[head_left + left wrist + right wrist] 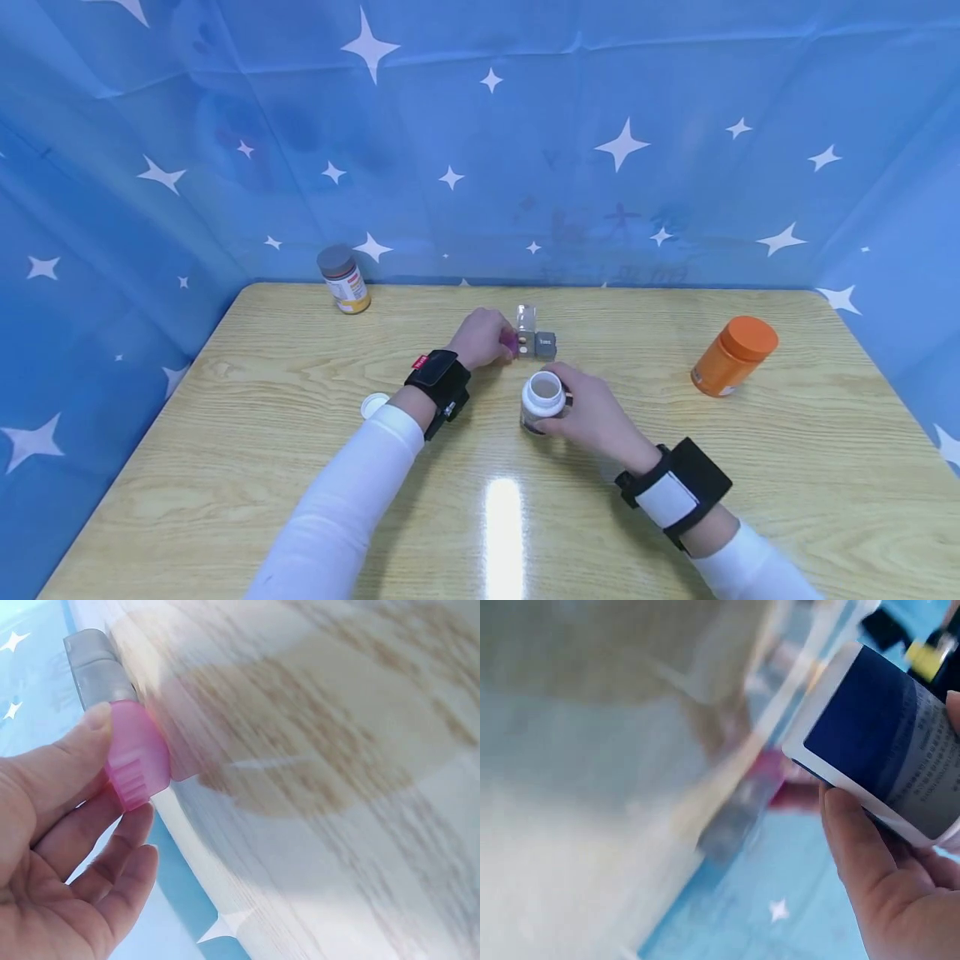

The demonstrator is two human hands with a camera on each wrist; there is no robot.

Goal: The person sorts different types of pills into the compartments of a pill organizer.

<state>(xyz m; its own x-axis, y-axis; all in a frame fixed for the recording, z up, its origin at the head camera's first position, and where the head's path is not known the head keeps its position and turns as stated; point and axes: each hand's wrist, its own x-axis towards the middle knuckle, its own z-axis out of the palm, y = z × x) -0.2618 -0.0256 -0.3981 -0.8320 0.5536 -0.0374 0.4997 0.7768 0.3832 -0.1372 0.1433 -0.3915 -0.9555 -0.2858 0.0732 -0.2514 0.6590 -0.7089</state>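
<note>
The box (542, 344) lies near 12 o'clock from the bottle (542, 410), apart from it, its long axis roughly 9 to 3. The left hand (482, 336), nearer of the 2, pinches its pink end (139, 754); the right hand (592, 412) grips the bottle from 3 o'clock

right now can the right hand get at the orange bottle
Probably not without letting go first: the right hand grips the white bottle, though nothing visible blocks the orange bottle.
</note>
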